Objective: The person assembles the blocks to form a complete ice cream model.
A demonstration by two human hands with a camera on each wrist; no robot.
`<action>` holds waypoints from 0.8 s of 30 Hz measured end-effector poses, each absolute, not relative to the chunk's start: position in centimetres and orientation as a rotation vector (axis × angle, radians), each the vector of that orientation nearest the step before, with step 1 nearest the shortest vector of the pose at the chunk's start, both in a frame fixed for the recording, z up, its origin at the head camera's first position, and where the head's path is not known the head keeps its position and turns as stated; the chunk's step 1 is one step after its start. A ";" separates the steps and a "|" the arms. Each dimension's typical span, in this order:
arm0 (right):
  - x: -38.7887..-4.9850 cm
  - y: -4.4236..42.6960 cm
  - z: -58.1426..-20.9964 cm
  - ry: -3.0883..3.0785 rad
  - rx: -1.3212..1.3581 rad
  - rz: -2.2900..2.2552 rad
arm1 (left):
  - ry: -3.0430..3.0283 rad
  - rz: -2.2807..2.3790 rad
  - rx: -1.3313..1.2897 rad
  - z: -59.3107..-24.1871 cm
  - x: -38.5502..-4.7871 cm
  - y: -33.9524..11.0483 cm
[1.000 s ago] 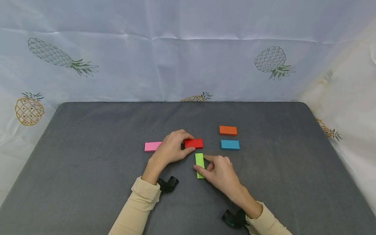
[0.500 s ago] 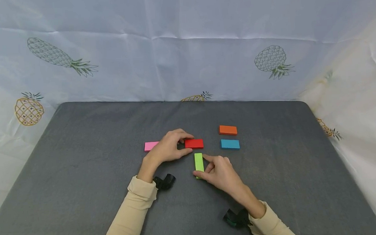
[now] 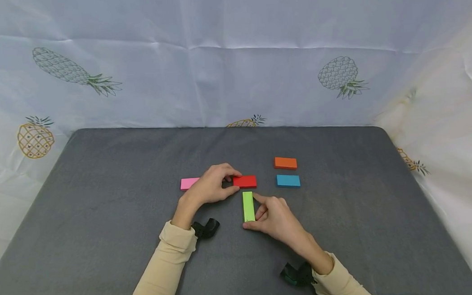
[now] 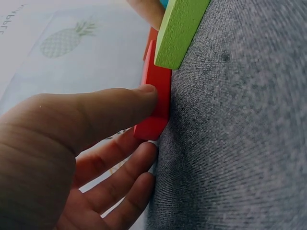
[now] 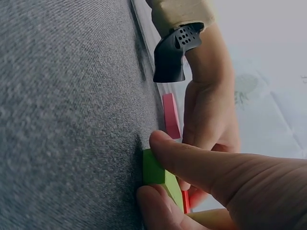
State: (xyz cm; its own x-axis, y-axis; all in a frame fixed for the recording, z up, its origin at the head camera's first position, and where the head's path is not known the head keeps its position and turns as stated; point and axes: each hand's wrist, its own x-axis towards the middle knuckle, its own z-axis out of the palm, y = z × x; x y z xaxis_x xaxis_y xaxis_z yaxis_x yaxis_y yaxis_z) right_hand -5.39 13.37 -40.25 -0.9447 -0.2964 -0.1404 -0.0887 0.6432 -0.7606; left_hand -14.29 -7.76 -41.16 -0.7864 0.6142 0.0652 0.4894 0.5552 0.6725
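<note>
Pinching the green block (image 3: 248, 206) near the middle of the bench (image 3: 357, 203), the person's right hand (image 3: 277, 217) has its grip clamped, thumb at the six-o'clock end; the block's long axis runs twelve to six. Just beyond, at twelve o'clock, the red block (image 3: 245, 181) lies nine to three, the left hand's (image 3: 211, 186) grip clamped on its nine-o'clock end. Blue block (image 3: 288, 181): two o'clock.

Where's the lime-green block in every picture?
Head: the lime-green block is a bit below the middle.
Left wrist: the lime-green block is at the top edge, just right of middle.
Right wrist: the lime-green block is low, near the middle.
Landmark: the red block shows in all three.
</note>
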 end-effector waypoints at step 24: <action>-5.1 12.8 -40.6 2.666 -0.315 -1.184 | 2.565 1.024 0.951 -40.7 -14.2 -7.6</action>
